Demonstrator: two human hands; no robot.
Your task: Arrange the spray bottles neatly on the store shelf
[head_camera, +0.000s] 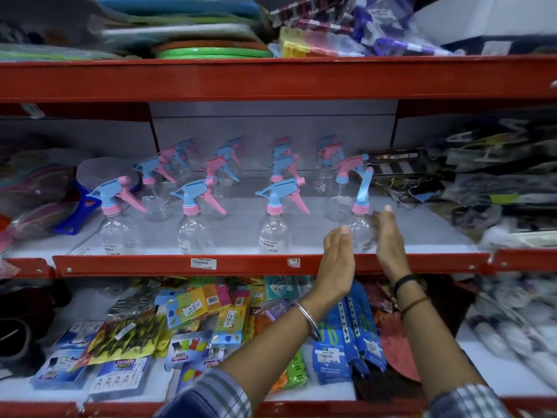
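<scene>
Clear spray bottles with blue and pink trigger heads stand in rows on the middle shelf (229, 212). The front row has a left bottle (116, 224), a second bottle (193, 227), a third bottle (274, 227) and a rightmost bottle (360, 224) whose trigger points away. My left hand (339, 254) and my right hand (388, 239) flank that rightmost bottle, palms facing it, fingers straight. Whether the palms touch the bottle I cannot tell. Several more bottles stand behind, toward the shelf's back.
A red shelf edge (241, 263) runs along the front. Blue plastic item (78, 212) and bagged goods lie at the left, dark packaged goods (422, 176) at the right. Packets fill the shelf below; mats are stacked above.
</scene>
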